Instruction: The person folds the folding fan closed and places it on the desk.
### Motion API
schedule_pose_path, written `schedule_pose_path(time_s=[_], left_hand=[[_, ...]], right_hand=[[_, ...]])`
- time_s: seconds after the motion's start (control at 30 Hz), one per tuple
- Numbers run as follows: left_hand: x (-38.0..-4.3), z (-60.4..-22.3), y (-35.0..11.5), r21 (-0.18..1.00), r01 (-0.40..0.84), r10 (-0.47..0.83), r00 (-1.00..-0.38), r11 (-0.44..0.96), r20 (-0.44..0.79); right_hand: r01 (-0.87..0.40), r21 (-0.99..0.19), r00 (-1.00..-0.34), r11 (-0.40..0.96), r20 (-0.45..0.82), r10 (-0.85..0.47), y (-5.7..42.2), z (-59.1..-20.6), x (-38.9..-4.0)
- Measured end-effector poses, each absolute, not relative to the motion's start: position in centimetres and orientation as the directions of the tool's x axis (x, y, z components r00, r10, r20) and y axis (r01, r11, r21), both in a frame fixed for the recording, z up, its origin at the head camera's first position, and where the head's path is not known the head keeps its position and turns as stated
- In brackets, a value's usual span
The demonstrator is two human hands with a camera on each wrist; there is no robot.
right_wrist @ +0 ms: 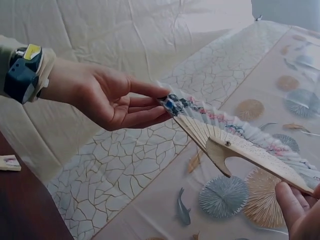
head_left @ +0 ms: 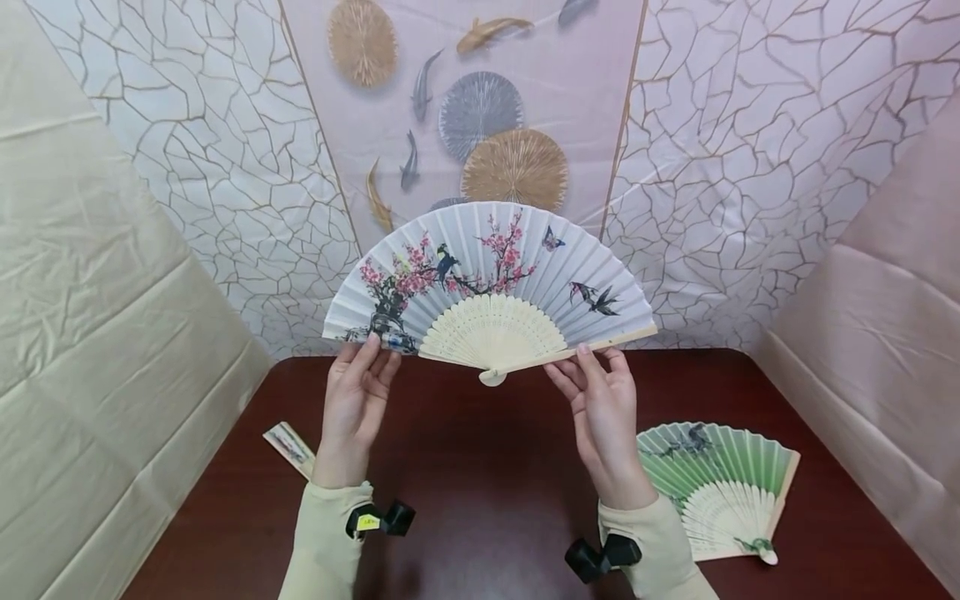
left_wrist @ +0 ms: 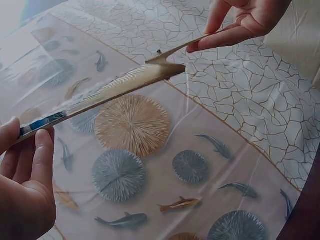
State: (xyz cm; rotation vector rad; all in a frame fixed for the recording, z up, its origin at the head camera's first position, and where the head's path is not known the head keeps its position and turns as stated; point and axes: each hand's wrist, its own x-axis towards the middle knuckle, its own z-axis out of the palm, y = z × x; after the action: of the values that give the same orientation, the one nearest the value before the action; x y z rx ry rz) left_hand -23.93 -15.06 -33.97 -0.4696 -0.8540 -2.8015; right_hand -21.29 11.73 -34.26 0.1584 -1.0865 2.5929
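Observation:
A white folding fan (head_left: 480, 267) is spread wide above the table, printed with pink blossoms, birds and a butterfly. Its pale pierced ribs meet at a rounded pivot at the bottom middle. My left hand (head_left: 356, 408) pinches the fan's left end, thumb in front and fingers behind. At the other end, my right hand (head_left: 603, 417) pinches the right guard stick the same way. In the left wrist view the fan (left_wrist: 115, 92) appears nearly edge-on between both hands. The right wrist view shows its ribs and pivot, with the left hand (right_wrist: 107, 95) gripping the far corner.
A half-spread green folding fan (head_left: 720, 483) lies on the dark red table (head_left: 480, 500) at right, partly behind the right forearm. Left of the left wrist lies a narrow closed fan (head_left: 289, 446), partly covered by the arm. Patterned cloth (head_left: 247, 125) hangs behind the table.

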Motion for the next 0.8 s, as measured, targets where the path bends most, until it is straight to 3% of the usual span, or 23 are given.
schedule_pose_path(time_s=[0.8], left_hand=[[-23.74, -34.40, -14.76, 0.589, 0.286, -0.032, -0.915, -0.756, 0.402]], right_hand=[[-0.324, -0.690, -0.946, -0.647, 0.251, 0.206, 11.61, -35.05, -20.97]])
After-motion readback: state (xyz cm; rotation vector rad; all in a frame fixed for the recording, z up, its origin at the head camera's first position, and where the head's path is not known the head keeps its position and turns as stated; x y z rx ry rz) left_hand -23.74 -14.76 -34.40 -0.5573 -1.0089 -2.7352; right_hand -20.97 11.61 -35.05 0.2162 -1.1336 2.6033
